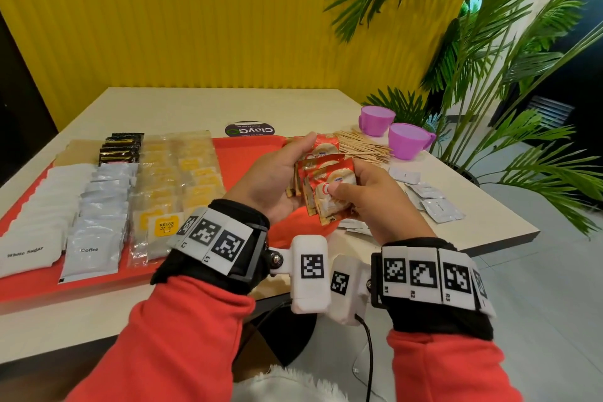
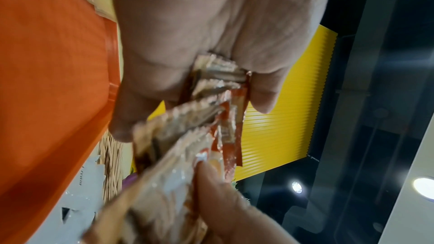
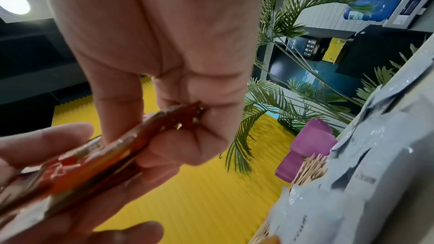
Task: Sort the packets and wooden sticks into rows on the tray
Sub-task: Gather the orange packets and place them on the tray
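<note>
both hands up over the near right corner of the red tray (image 1: 241, 153): left hand (image 1: 277, 176) cups a fanned stack of crinkly red foil packets (image 1: 321, 179), right hand (image 1: 368, 192) pinches the front one. beyond the tray's right edge, thin wooden sticks (image 1: 362, 147) lie heaped beside 2 glossy purple cups (image 1: 408, 140).
</note>
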### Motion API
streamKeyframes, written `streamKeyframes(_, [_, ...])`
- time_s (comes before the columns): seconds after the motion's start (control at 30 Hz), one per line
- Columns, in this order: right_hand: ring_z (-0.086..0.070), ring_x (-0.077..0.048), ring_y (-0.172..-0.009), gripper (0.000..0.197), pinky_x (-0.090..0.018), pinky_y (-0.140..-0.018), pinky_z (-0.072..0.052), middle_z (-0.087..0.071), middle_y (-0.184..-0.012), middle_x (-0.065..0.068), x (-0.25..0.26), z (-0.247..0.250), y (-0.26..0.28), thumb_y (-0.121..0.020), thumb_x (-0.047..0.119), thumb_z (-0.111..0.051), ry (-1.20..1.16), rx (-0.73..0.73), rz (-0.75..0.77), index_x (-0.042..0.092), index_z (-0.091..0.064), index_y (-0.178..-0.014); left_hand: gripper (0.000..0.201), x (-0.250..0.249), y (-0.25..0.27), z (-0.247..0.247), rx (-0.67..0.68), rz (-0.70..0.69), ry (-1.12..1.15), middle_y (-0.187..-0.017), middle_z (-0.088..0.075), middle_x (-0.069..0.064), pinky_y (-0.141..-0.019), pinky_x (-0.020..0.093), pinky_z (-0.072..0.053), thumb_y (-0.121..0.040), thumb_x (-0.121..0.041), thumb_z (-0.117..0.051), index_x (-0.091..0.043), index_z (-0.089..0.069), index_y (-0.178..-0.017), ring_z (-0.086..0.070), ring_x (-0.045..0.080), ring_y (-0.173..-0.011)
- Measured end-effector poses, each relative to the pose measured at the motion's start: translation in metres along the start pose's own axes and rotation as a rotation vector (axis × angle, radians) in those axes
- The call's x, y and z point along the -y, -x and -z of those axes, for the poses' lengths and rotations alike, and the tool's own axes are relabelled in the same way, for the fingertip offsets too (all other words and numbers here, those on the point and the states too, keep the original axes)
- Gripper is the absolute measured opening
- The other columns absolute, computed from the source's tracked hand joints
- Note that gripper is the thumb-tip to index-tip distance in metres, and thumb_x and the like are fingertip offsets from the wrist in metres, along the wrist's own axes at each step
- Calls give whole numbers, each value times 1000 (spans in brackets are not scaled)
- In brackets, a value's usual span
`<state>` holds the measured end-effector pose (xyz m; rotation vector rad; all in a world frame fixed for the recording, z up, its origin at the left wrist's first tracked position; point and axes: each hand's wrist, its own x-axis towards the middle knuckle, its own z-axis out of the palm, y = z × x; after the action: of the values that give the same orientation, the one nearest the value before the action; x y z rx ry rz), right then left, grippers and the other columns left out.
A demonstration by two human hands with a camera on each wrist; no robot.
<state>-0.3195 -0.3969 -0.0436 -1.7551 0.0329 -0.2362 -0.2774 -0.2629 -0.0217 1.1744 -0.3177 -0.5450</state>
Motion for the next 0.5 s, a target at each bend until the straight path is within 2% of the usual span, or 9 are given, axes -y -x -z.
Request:
streamKeyframes(0.07, [-68,-28,-89,19,-52,-86,-52,-72,-92,-6,0,-1,1,-75,9,-62,4,23,-1,21,-65,-89,32,1,-1,0,0,-6,21,-100,-66,11,-89,39,-49,-96,-31,-44,-9,-65,-103,-62,26,-94])
streamKeyframes(0.13, [-68,-26,-86,20,-47,-84,-54,-72,-89,-5,1,-3,1,-72,11,-63,-15,42,3,22,-64,-89,27,1,-1,-1,0,-9,58,-101,-65,13,-87,40,-50,-96,-23,-43,-7,-65,-103,-63,26,-93])
streamKeyframes(0.23, [-67,-21,-83,23,-36,-75,-52,-70,-88,-3,3,-5,3,-83,0,-58,-85,62,23,22,-62,-90,26,2,-2,-3,19,-13,98,-102,-65,14,-84,42,-50,-96,-17,-40,-8,-63,-105,-63,27,-92])
streamKeyframes(0.4, [-66,-20,-83,28,-32,-73,-52,-69,-89,-3,6,-5,5,-87,-4,-53,-140,95,29,22,-61,-93,33,-1,0,-3,84,-12,165,-91,-64,11,-83,39,-47,-98,-27,-34,-13,-64,-101,-61,23,-84])
streamKeyframes(0.5, [-66,-20,-83,30,-32,-72,-52,-69,-88,-3,5,-3,5,-86,-6,-51,-132,97,36,21,-61,-93,31,0,1,-2,41,-11,42,-85,-66,7,-84,38,-46,-95,-32,-41,-15,-67,-94,-61,22,-82])
